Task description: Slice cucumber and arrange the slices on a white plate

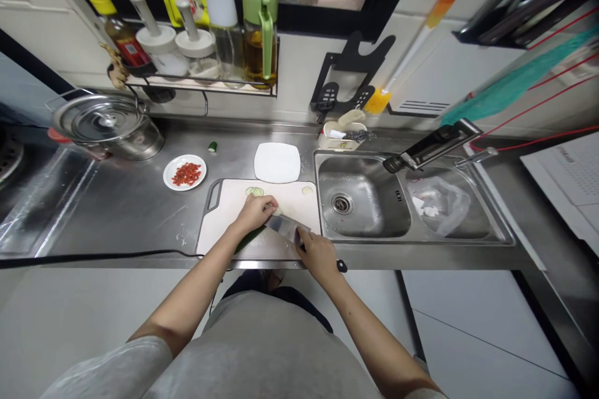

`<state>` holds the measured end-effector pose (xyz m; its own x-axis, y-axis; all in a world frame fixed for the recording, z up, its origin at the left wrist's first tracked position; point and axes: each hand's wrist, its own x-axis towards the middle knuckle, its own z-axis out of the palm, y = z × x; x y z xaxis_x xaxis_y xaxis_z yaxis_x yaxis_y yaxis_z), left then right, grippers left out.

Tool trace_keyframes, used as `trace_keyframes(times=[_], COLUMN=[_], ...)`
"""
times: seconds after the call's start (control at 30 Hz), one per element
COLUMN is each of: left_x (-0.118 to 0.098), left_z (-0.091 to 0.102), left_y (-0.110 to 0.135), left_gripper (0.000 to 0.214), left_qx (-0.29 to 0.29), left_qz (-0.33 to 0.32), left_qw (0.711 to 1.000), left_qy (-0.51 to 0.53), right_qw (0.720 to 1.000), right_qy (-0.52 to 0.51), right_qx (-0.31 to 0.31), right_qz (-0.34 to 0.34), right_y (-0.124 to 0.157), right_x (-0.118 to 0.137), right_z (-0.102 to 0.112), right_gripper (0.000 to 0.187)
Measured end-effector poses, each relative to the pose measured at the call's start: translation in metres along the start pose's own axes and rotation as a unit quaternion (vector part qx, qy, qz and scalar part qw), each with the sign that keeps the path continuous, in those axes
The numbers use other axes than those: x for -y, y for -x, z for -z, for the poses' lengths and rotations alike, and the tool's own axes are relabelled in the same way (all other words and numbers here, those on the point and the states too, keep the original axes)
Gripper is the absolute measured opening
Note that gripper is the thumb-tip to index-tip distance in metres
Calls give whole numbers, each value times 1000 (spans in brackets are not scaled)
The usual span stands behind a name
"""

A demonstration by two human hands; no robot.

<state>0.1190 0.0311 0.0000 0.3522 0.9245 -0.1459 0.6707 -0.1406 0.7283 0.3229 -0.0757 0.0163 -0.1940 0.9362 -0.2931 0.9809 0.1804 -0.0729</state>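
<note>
Cucumber point(249, 238) lies on white cutting board point(219, 221), near front edge of steel counter point(131, 206), mostly hidden under L hand; only a dark green stretch shows below the wrist. Step in hand, by my read: slicing it into rounds. L hand point(255, 212) is curled over the cucumber, fingers bent down, pinning it to the board. R hand point(319, 255) is closed round the handle of a knife point(285, 225), wide blade, angled up-left toward L fingertips, flat of blade catching light. Can't tell if the edge touches the cucumber or sits just beside it. Both forearms come in from below, elbows out, wrists meeting over the board's near half. Cut slices point(255, 191) lie at the board's far edge, one more round point(307, 190) apart to the R. A next cut, judged from this, calls for L fingertips tucked back from the blade and a steady hold, since the cucumber could roll. Beyond the board: empty white plate point(277, 162), small dish of red bits point(185, 173), green stub point(213, 146). Sink point(374, 224) just R of board, lidded pot point(107, 124) far L, bottle rack point(201, 84) on wall.
</note>
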Motion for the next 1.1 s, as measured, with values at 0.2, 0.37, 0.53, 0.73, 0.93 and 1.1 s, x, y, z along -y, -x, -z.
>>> trace_keyframes(times=[0.2,0.37,0.53,0.73,0.93,1.1], left_x=[6,6,4,24,50,57], left_z=[-10,-12,-8,-8,-2,2], left_y=[-15,-20,-18,-23,-34,-47], left_gripper=[22,26,39,38,28,44], left_qx=[-34,-23,-17,-75,-70,-4], left_qz=[35,50,71,101,111,37], left_qw=[985,948,903,923,991,997], left_qy=[166,313,424,364,8,-62], right_qw=[1000,1000,1000,1000,999,997], right_qy=[-4,-6,-2,-5,-20,-34], right_qx=[0,-5,1,10,21,28], right_qz=[-6,-15,-21,-24,-40,-55], right_y=[4,6,6,5,8,10], right_x=[-3,-6,-7,-9,-15,-18], right_z=[-2,-4,-4,-4,-5,-8], right_gripper=[46,46,46,45,46,45])
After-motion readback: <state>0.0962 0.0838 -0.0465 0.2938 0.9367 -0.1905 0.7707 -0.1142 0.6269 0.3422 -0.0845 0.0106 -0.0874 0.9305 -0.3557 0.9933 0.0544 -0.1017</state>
